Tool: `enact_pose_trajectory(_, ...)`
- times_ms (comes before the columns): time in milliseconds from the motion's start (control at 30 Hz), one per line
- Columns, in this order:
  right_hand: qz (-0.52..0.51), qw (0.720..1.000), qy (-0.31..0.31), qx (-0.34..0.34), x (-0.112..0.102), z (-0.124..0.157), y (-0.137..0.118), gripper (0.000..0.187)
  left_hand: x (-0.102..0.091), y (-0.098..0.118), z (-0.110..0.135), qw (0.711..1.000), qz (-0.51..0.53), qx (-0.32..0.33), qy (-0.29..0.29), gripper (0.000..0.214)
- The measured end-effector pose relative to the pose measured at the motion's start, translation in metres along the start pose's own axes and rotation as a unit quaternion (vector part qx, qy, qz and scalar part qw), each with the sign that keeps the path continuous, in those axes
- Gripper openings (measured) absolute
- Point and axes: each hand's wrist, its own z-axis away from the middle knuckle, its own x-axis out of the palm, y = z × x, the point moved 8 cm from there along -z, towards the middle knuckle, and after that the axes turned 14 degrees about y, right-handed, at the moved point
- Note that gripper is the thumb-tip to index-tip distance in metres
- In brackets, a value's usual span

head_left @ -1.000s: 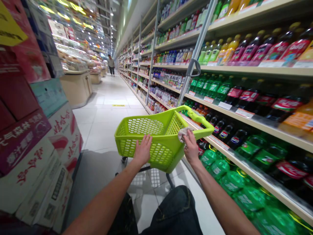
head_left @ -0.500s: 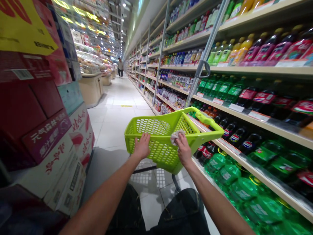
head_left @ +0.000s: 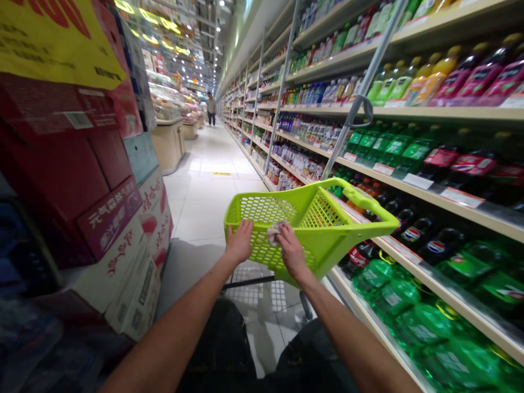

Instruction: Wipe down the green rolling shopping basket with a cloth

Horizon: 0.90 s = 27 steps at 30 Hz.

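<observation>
A lime-green shopping cart (head_left: 347, 240) with a perforated plastic basket stands in front of my knees, its handle pointing right toward the shelves. My left hand (head_left: 239, 241) is at the near rim by the basket's left end, fingers hooked over the edge and thumb on the outer wall. Bunched in my right hand (head_left: 292, 252) is a crumpled greyish-white cloth (head_left: 273, 234), pressed against the near side just below the rim. The fingertips behind the cloth are partly hidden. Nothing shows inside the visible part of the basket.
Shelves of drink bottles (head_left: 409, 144) line the right side, with large green bottles (head_left: 421, 325) low down near the cart. Stacked drink cartons (head_left: 110, 218) rise close on my left. A person (head_left: 211, 109) is far down the tiled aisle (head_left: 204, 191).
My right hand has slid the cloth leftward along the basket's near side, closer to my left hand. The left hand keeps its place on the rim. The whole view has shifted slightly.
</observation>
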Motion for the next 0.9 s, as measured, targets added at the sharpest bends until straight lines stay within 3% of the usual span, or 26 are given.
enact_pose_trajectory(133,0.004,0.993,-0.113,-0.026,0.039,0.057,-0.024,0.028,-0.003,-0.004,0.005,0.999,0.027,0.041,-0.008,0.068)
enact_pose_trajectory(200,0.001,0.988,-0.154,-0.029,0.048,0.074,-0.035,0.025,-0.005,-0.022,0.006,0.999,0.033,0.01,-0.01,0.067)
enact_pose_trajectory(300,-0.017,0.992,-0.123,-0.024,0.047,0.047,-0.053,0.026,-0.005,-0.055,0.008,0.998,0.026,-0.064,-0.003,0.067)
enact_pose_trajectory(433,-0.044,0.997,-0.056,-0.017,0.058,-0.011,-0.075,0.03,-0.002,-0.069,0.009,0.996,0.052,-0.065,0.003,0.062)
enact_pose_trajectory(500,-0.047,0.995,-0.083,-0.021,0.077,-0.006,-0.085,0.028,-0.001,-0.07,0.011,0.996,0.063,-0.067,0.0,0.064)
enact_pose_trajectory(600,-0.027,0.986,-0.165,-0.026,0.1,0.038,-0.097,0.023,-0.002,-0.069,0.016,0.996,0.065,-0.062,-0.008,0.069)
enact_pose_trajectory(700,-0.021,0.981,-0.191,-0.034,0.099,0.064,-0.104,0.023,-0.001,-0.068,0.018,0.996,0.067,-0.058,-0.01,0.069)
enact_pose_trajectory(767,-0.048,0.985,-0.159,-0.055,0.086,0.049,-0.109,0.027,0.0,-0.069,0.018,0.995,0.072,-0.063,-0.007,0.069)
enact_pose_trajectory(900,-0.071,0.992,-0.078,-0.067,0.067,-0.008,-0.107,0.03,0.0,-0.069,0.017,0.994,0.083,-0.069,0.004,0.066)
